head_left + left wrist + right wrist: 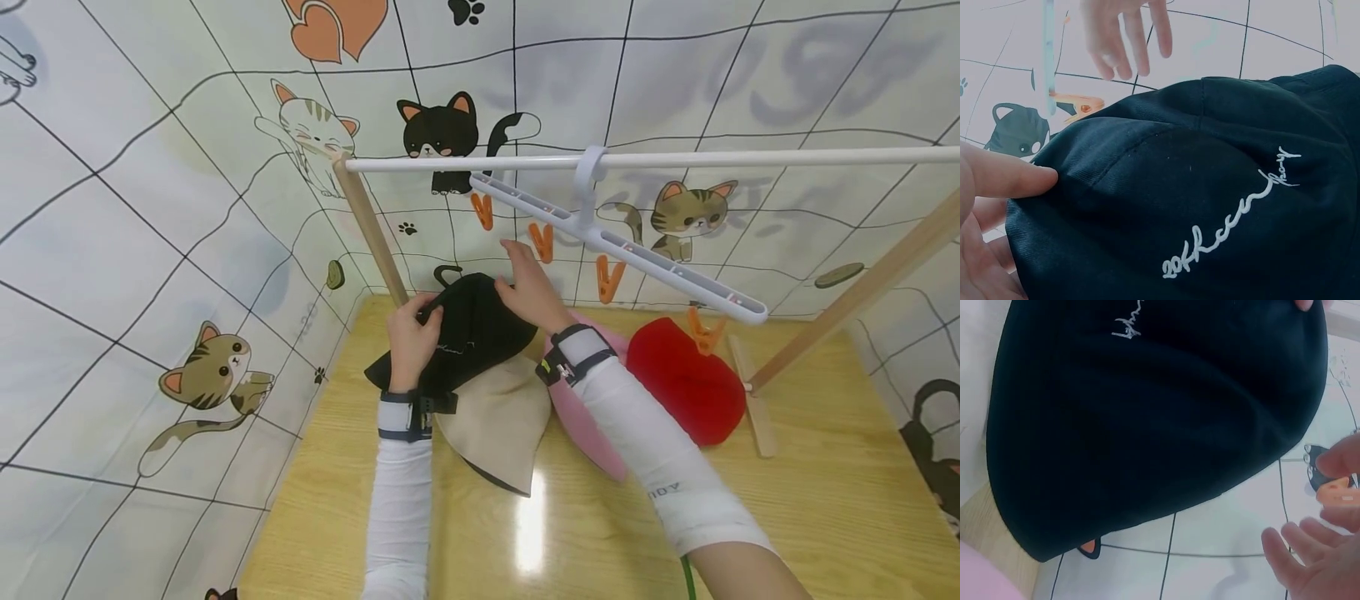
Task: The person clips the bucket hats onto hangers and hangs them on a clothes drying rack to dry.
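A black bucket hat (pixel 483 321) with white script stitched on it is raised over the table's left side. My left hand (pixel 411 346) pinches its left edge between thumb and fingers, as the left wrist view (pixel 988 212) also shows. My right hand (pixel 531 287) is beside the hat's upper right side with fingers extended, holding nothing. Close to that hand hangs an orange clip (pixel 542 242) on a pale hanger (pixel 660 265). Beige fabric (pixel 498 412) with a dark edge lies below the black hat; whether it is a separate hat I cannot tell.
The hanger hooks over a white rod (pixel 465 164) between wooden posts (pixel 371 225). More orange clips (pixel 610 279) dangle from it. A red hat (pixel 682 379) and a pink item (pixel 588 425) lie on the wooden table (pixel 840 500). A cat-patterned wall stands behind.
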`<state>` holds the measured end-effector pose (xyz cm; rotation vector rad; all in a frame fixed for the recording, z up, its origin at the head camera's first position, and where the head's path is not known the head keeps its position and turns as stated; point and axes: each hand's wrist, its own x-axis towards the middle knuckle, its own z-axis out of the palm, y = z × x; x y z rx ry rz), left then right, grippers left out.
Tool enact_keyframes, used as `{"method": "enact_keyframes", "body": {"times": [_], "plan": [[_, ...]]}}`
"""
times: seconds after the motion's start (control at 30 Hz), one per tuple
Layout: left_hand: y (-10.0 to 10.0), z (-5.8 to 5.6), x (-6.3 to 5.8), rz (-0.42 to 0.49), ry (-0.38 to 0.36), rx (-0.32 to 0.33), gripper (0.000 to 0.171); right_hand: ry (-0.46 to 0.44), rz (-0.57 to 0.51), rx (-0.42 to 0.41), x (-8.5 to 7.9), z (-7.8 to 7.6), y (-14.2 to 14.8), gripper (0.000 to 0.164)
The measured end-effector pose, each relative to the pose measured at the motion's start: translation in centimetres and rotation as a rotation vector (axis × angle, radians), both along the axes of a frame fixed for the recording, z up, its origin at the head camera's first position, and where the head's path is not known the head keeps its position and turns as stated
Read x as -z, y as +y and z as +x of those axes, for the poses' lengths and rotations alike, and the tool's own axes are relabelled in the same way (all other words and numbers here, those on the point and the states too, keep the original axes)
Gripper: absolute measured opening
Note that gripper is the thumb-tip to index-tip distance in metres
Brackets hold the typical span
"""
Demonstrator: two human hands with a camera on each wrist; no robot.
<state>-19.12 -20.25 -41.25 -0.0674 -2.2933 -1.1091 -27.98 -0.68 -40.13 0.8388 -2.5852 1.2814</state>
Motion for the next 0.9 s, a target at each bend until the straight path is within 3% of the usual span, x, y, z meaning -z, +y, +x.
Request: {"method": "enact_keyframes", "body": {"times": [0.17,0.4,0.63,0.9], "plan": [[0.1,-0.1,0.3,-0.002,0.009,0.002,0.013,-0.075,-0.041,0.000,-0.8,-0.7,-0.9,0.063],[0.1,0.1,0.5,0.018,0.004,0.006,0.012,-0.108,-0.134,-0.009,-2.0,-1.9,-1.3,0.065],[-0.2,0.5,0.9,0.039,0.001,-0.017,0.010,-0.309,-0.304,-0.044,-3.3,-2.3,-1.4,0.070],[-0.4,1.2,1.3,0.066,-0.008,-0.051,0.011,-0.442,-0.400,-0.052,-4.2,-2.9,-1.7,0.071]]}}
